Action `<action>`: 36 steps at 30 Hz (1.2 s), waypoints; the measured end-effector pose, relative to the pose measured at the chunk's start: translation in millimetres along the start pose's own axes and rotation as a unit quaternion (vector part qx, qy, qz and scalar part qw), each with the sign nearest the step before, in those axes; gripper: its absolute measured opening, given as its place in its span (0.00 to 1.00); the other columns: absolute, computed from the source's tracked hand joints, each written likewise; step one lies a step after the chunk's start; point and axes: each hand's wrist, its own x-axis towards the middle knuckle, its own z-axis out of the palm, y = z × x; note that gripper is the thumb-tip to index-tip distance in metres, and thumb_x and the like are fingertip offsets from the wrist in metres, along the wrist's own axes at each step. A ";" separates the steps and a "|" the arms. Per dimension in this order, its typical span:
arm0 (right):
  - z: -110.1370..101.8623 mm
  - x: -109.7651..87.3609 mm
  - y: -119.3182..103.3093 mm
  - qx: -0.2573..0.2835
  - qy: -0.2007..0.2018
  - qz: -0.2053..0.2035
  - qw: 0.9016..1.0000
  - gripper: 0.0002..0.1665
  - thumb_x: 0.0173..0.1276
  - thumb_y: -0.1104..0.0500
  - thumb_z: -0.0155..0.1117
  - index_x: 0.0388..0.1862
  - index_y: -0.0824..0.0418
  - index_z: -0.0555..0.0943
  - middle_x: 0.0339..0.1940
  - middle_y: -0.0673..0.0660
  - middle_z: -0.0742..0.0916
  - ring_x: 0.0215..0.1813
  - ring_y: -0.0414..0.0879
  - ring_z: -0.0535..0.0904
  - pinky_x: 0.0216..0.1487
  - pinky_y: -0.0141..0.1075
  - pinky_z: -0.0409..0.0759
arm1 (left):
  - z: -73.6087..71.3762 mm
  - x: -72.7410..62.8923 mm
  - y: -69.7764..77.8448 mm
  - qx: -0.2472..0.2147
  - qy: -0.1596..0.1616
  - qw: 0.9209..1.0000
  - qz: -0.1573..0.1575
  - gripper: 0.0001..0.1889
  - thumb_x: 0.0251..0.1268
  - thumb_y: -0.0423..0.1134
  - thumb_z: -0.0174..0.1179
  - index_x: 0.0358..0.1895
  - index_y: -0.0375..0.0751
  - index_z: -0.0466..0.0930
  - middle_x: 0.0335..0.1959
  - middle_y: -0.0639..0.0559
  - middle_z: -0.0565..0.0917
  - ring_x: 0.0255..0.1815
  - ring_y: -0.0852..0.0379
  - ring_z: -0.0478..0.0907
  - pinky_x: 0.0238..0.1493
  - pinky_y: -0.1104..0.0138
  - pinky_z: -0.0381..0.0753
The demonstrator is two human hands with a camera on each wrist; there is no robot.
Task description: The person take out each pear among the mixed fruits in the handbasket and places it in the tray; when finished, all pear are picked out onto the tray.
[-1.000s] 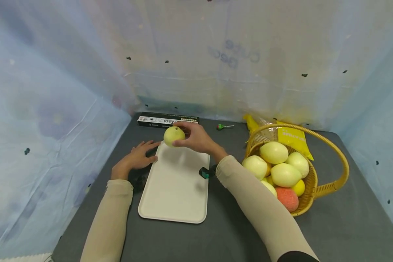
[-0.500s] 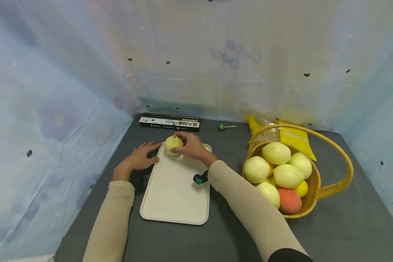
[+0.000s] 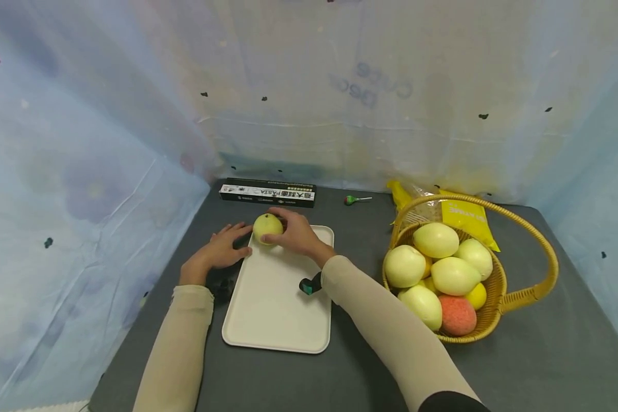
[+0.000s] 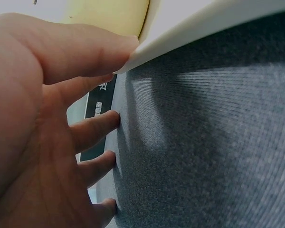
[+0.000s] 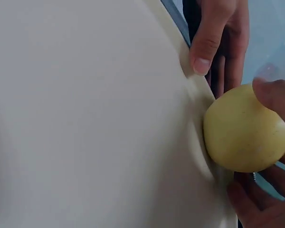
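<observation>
A round yellow-green pear (image 3: 265,229) sits at the far left corner of a cream tray (image 3: 278,306). My right hand (image 3: 297,233) grips it from the right, thumb on the near side and fingers behind. In the right wrist view the pear (image 5: 244,130) overlaps the tray's rim. Beside the tray's left edge, my left hand (image 3: 219,250) lies with fingers spread on the dark table. Its thumb touches the tray's rim in the left wrist view, where the left hand (image 4: 42,118) shows its fingertips down on the cloth.
To the right stands a wicker basket (image 3: 499,286) with a tall handle, heaped with pale green fruit and one reddish ball-shaped fruit (image 3: 458,315). Behind it lie yellow packets (image 3: 466,217). A black pasta box (image 3: 268,192) and a lollipop (image 3: 350,199) lie along the back.
The right hand has lowered the pear onto the tray's far left corner, then shifted it slightly left. The left hand has stayed at the tray's left edge.
</observation>
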 end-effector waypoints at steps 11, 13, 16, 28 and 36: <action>-23.9 -49.7 -30.8 0.024 0.039 -0.032 0.998 0.49 0.72 0.47 0.81 0.86 0.54 0.70 0.83 0.55 0.78 0.78 0.58 0.79 0.78 0.48 0.79 | -2.1 0.0 -3.9 -0.023 0.004 1.000 -0.004 0.40 0.83 0.49 0.61 0.89 0.42 0.57 0.90 0.29 0.50 0.90 0.22 0.38 0.80 0.19 0.34; -30.6 -65.4 -39.3 0.029 0.034 -0.049 0.998 0.48 0.71 0.49 0.81 0.85 0.55 0.71 0.81 0.56 0.79 0.78 0.56 0.79 0.79 0.45 0.79 | -0.7 2.1 -7.3 -0.021 0.002 1.000 -0.006 0.40 0.83 0.50 0.61 0.90 0.43 0.57 0.90 0.29 0.50 0.90 0.22 0.37 0.80 0.19 0.33; -42.7 -92.8 -49.0 0.027 0.026 -0.067 0.997 0.46 0.69 0.50 0.83 0.83 0.53 0.74 0.79 0.54 0.81 0.76 0.52 0.81 0.77 0.41 0.80 | 1.6 5.1 -12.1 -0.021 -0.004 1.000 -0.007 0.41 0.83 0.52 0.61 0.90 0.45 0.56 0.91 0.31 0.49 0.91 0.24 0.36 0.81 0.20 0.32; -107.2 -209.0 -50.3 0.080 0.016 -0.094 0.992 0.47 0.64 0.62 0.86 0.81 0.56 0.77 0.77 0.51 0.83 0.76 0.52 0.82 0.79 0.39 0.78 | 0.0 0.0 -2.9 -0.027 -0.005 1.000 0.000 0.41 0.83 0.50 0.61 0.90 0.42 0.56 0.90 0.29 0.49 0.90 0.23 0.36 0.81 0.20 0.32; -151.8 -284.8 -31.8 0.073 0.066 -0.083 0.992 0.50 0.59 0.75 0.84 0.80 0.59 0.77 0.76 0.62 0.84 0.77 0.46 0.80 0.77 0.31 0.77 | 0.2 0.2 -1.6 -0.025 -0.006 1.000 -0.008 0.40 0.84 0.48 0.61 0.90 0.42 0.56 0.91 0.30 0.49 0.91 0.23 0.36 0.82 0.22 0.33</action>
